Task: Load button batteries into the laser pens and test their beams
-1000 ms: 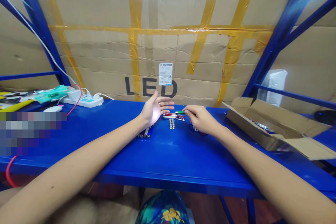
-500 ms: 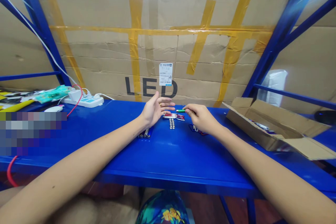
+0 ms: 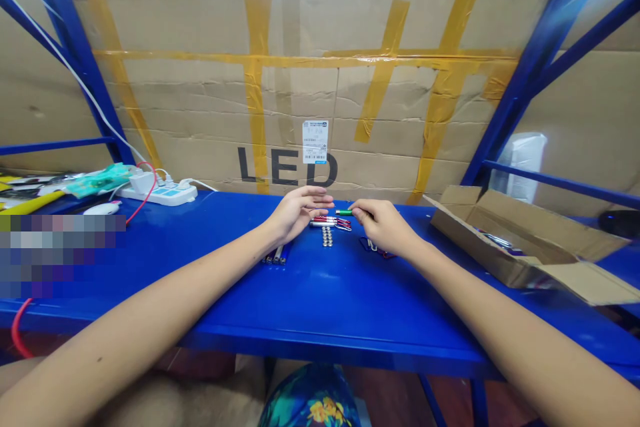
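Note:
My right hand (image 3: 383, 223) pinches one end of a small green metal tube (image 3: 344, 212), which looks like a mini flashlight body, between thumb and fingers. Left of it, my left hand (image 3: 295, 215) is open, fingers stretched toward the tube and apart from it. Just below the tube lie red and silver mini flashlights (image 3: 323, 222) with carabiner clips on their right ends. Several small round silver pieces (image 3: 327, 237), like button cells, stand in two columns nearer me. Dark blue and silver tubes (image 3: 277, 257) lie partly hidden under my left wrist. Blue and red carabiners (image 3: 371, 245) sit below my right hand.
On the right of the blue table (image 3: 320, 307) stands an open cardboard box (image 3: 480, 250) with shiny items inside. A white power strip (image 3: 173, 193) with cables and assorted packets (image 3: 95, 180) occupy the left. A big taped cardboard panel (image 3: 210, 113) closes off the back.
My left hand has tipped lower, its fingers coming down and closer together. The right hand still holds the green tube in nearly the same place.

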### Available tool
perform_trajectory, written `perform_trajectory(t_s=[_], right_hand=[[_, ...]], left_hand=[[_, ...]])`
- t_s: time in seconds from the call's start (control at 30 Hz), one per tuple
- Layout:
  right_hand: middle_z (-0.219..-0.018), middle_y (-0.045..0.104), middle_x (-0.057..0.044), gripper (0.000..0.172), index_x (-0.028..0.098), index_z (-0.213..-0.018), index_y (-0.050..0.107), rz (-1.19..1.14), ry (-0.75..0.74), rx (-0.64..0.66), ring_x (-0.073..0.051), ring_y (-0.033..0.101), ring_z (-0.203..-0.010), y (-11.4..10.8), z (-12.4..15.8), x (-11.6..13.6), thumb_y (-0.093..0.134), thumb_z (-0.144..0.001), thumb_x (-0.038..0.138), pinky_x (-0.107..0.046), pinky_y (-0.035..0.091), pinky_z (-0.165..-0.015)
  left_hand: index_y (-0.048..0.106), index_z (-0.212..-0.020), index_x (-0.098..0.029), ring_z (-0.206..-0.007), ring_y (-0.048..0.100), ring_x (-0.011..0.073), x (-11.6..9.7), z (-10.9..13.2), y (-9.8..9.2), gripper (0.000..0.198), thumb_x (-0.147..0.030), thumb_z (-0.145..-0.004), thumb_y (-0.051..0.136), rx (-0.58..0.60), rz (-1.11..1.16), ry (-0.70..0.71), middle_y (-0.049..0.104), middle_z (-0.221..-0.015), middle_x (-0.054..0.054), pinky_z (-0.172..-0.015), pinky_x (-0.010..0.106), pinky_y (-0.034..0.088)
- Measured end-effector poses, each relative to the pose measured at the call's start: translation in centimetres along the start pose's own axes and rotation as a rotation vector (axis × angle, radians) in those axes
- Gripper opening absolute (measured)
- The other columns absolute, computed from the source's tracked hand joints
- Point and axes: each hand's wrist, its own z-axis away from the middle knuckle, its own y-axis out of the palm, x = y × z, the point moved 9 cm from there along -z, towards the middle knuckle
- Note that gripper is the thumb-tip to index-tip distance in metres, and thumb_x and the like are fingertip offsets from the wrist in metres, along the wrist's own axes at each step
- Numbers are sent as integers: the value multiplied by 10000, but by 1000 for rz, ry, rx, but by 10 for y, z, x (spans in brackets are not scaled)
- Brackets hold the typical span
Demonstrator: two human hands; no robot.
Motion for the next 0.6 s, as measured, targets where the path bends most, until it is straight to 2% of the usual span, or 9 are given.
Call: perform_trajectory(t_s=[0.17,0.3,0.4,0.47,0.53,0.6], right_hand=[[-801,711,-64,241,174,-837,678,-17,-11,11,-192,619,-736,2,0,2,446,-901,184,-284,405,-676],[-803,713,-71,242,177,-819,678,6,-28,-30,-202,623,-747,-3,0,2,449,-897,176,-293,410,-688],[-814,716,-74,240,178,-812,676,19,-21,-42,-208,626,-750,-5,0,1,450,-892,172,-297,412,-689],[-794,712,-73,241,176,-807,673,26,-6,-30,-208,624,-737,-3,0,-1,448,-892,175,-296,407,-674],[-786,710,-70,240,175,-811,671,15,8,-18,-206,624,-734,-2,0,-2,446,-896,181,-293,405,-667],[-804,715,-68,240,176,-824,672,-13,12,-11,-204,628,-747,0,0,-2,445,-901,190,-290,410,-675]], left_hand=[[624,-915,-106,-945,667,242,2,-3,-6,544,40,-456,372,-66,-19,-8,701,-919,118,-979,466,443],[629,-975,-113,-1047,629,262,-1,-2,-4,575,0,-462,395,-12,-13,-5,710,-977,121,-984,452,420],[618,-1078,-86,-1127,585,300,-4,-1,-1,491,-98,-613,463,42,26,-11,702,-1051,159,-977,462,400],[600,-1138,-83,-1164,562,319,-5,0,1,428,-252,-764,478,55,42,-17,688,-1100,180,-974,467,393],[578,-1194,-97,-1209,532,324,-5,0,2,488,-414,-844,459,69,32,-27,668,-1155,189,-982,459,386],[557,-1241,-110,-1242,507,324,-4,0,3,568,-515,-859,443,89,11,-40,647,-1199,194,-992,448,380]])
